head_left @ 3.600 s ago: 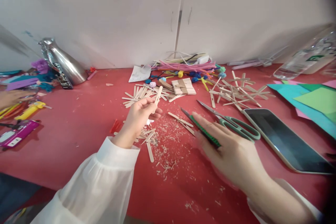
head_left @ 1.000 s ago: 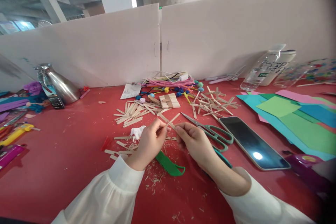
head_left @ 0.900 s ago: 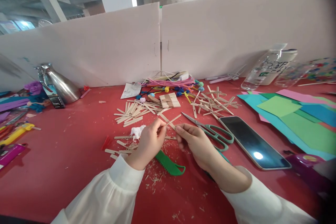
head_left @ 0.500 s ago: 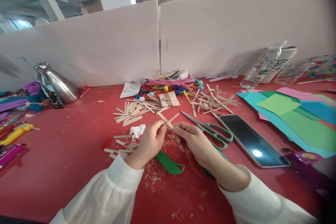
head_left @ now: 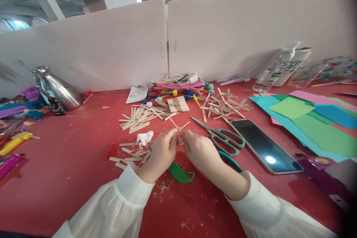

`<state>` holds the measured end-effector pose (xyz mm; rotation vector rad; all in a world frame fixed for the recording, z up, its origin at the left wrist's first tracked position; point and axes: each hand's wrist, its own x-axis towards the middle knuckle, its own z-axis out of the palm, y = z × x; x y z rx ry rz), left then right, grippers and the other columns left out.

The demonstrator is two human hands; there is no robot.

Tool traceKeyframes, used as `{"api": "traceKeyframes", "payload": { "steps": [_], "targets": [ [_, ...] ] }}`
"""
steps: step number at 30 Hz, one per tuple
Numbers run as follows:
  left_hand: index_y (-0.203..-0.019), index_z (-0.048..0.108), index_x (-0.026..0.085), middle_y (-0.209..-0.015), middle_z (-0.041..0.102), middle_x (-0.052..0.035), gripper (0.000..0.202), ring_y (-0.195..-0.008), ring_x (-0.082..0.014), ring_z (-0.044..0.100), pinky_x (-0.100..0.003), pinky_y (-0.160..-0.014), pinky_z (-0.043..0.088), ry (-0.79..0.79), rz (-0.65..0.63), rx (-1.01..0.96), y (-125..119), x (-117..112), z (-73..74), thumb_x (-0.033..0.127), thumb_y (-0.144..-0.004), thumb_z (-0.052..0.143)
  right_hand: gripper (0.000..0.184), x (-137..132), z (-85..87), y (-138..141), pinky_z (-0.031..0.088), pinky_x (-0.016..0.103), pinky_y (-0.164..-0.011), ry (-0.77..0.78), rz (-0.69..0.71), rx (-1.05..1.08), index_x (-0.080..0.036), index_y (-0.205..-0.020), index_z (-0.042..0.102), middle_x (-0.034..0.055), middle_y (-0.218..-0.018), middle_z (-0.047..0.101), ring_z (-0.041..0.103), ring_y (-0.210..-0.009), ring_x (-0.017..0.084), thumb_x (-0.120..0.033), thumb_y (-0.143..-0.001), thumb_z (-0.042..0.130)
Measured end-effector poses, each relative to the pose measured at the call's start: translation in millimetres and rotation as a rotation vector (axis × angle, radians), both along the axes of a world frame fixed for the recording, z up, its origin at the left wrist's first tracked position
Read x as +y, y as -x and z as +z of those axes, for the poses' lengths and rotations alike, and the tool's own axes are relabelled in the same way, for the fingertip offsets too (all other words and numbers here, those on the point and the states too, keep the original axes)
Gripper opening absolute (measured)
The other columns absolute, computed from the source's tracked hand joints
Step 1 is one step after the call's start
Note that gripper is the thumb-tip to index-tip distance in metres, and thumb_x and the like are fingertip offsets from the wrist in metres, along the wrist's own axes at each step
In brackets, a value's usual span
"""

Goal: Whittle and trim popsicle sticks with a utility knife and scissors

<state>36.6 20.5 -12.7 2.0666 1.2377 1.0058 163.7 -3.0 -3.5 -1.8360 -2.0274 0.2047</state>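
Note:
Two thin wooden craft sticks [head_left: 183, 126] cross in an X above the red table, pinched between my hands. My left hand [head_left: 163, 150] is closed on the sticks at the left of the crossing. From the right, my right hand [head_left: 202, 150] pinches them too, its fingertips partly hidden behind the hand. Under my hands lies a green toothed plastic tool [head_left: 181, 173] among wood shavings. Green-handled scissors [head_left: 223, 137] rest open-bladed just beyond my right hand. A crumpled white piece [head_left: 144, 139] and cut stick pieces [head_left: 132, 158] lie left of my left hand.
Behind are loose craft sticks [head_left: 139, 117], a stick stack [head_left: 177, 103], crossed sticks [head_left: 225, 106] and pipe cleaners [head_left: 178, 85]. To the right are a phone [head_left: 264, 145], coloured paper [head_left: 323, 134], a glue gun [head_left: 320, 171] and a bottle [head_left: 275, 70]. A metal jug [head_left: 60, 89] stands left.
My right hand has turned over more, its back now showing, and moved closer to my left hand. The crossed sticks have tilted. The view has shifted slightly.

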Motion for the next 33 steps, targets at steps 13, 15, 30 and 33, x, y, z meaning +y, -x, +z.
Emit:
{"api": "traceKeyframes", "payload": {
  "steps": [13, 15, 30, 33],
  "targets": [
    [-0.082, 0.058, 0.016, -0.066, 0.060, -0.0036, 0.024, -0.062, -0.0164, 0.056, -0.026, -0.058, 0.040, 0.054, 0.041, 0.068, 8.0, 7.9, 5.6, 0.026, -0.087, 0.037, 0.036, 6.7, 7.9, -14.6, 0.036, 0.023, -0.049, -0.008, 0.021, 0.064, -0.018, -0.071, 0.058, 0.0034, -0.062, 0.066, 0.059, -0.054, 0.015, -0.030, -0.092, 0.032],
    [-0.072, 0.055, 0.016, -0.056, 0.053, 0.0001, 0.027, -0.052, -0.0132, 0.049, -0.024, -0.052, 0.037, 0.113, 0.055, 0.009, 12.7, 13.0, 7.9, 0.030, -0.087, 0.037, 0.032, 10.3, 7.6, -24.8, 0.040, 0.024, -0.054, -0.040, 0.016, 0.048, -0.018, -0.078, 0.062, 0.0054, -0.073, 0.068, 0.061, -0.062, 0.017, -0.030, -0.091, 0.035],
    [-0.086, 0.053, 0.014, -0.062, 0.059, 0.0011, 0.021, -0.041, -0.0049, 0.037, -0.016, -0.038, 0.026, 0.466, 0.032, -0.523, 22.9, 23.5, 8.3, 0.032, -0.075, 0.050, 0.013, 7.4, 1.8, -16.0, 0.042, 0.033, -0.067, -0.041, 0.181, -0.027, -0.015, -0.062, 0.060, 0.0120, -0.073, 0.066, 0.057, -0.080, 0.025, -0.007, -0.070, 0.054],
    [-0.083, 0.049, 0.016, -0.065, 0.063, -0.0003, 0.019, -0.042, -0.0054, 0.038, -0.017, -0.039, 0.028, 0.377, 0.035, -0.500, 24.8, 26.8, 6.2, 0.035, -0.077, 0.050, 0.012, 3.4, 4.8, -20.0, 0.041, 0.025, -0.049, 0.020, 0.150, 0.108, -0.018, -0.072, 0.054, 0.0016, -0.058, 0.061, 0.057, -0.053, 0.015, -0.019, -0.080, 0.046]
  ]
}}
